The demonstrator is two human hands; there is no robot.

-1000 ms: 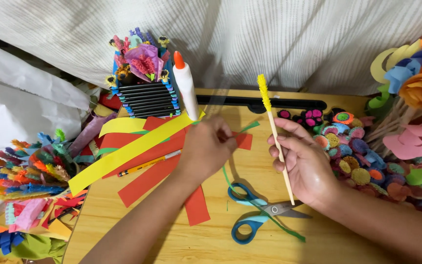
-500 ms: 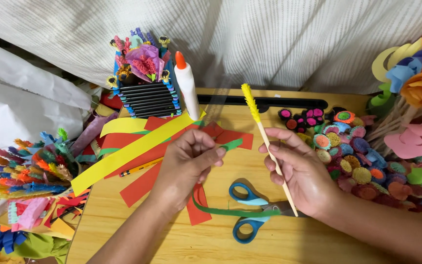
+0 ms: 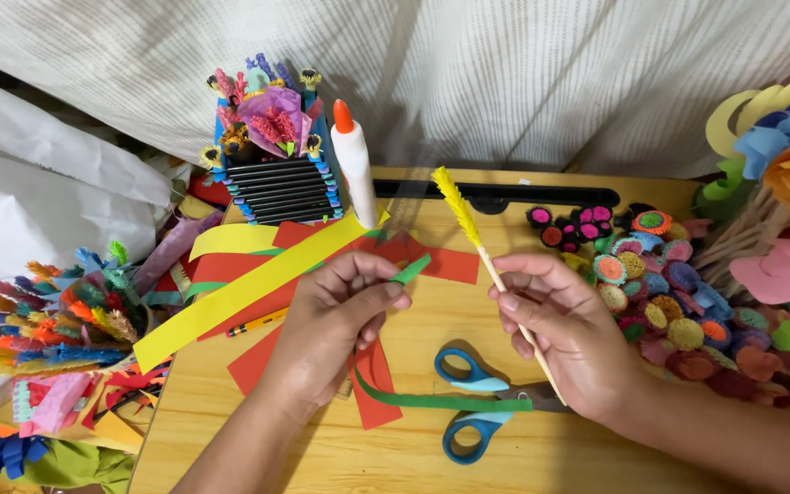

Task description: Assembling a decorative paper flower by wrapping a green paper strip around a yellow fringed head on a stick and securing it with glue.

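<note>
Counted on the counter [image 3: 505, 457]: one glue bottle [image 3: 355, 165], one pair of blue-handled scissors [image 3: 473, 402], one yellow-tipped stick [image 3: 491, 265], one green paper strip [image 3: 432, 401], one long yellow paper strip [image 3: 249, 288], two hands.

- Bright, even light from above; colours vivid.
- Soft shadows under both hands on the wooden table [image 3: 413, 457].
- Sharp focus; slight wide-angle bending at edges.
</note>
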